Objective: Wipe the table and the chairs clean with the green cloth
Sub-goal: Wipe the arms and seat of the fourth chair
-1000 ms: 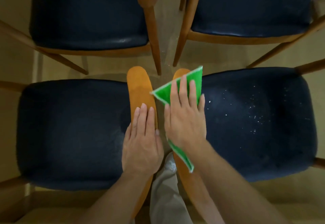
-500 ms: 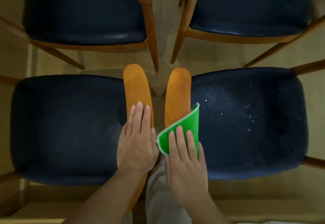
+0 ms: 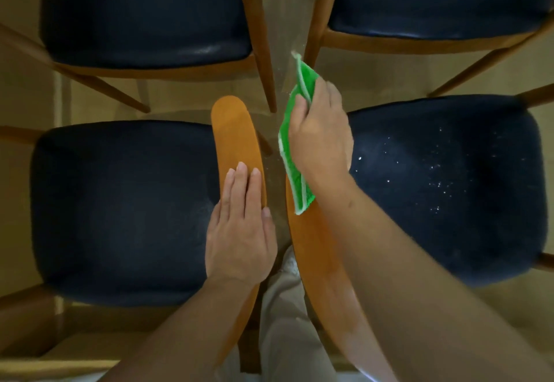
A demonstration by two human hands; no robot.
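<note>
Two hands busy: right hand (image 3: 319, 138) gripped green cloth (image 3: 292, 147) wiping backrest (image 3: 317, 249) toward 12 o'clock, left hand (image 3: 239, 231) flat, fingers straight; crumby seat (image 3: 449, 177) at 3 o'clock prob. next.

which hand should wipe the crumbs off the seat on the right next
Right. The right hand already grips the green cloth on the backrest beside the speckled seat. The left hand lies flat on the other chair's backrest, holding no cloth.

Tan floor (image 3: 374, 78), prob. tiled, dim warm light
</note>
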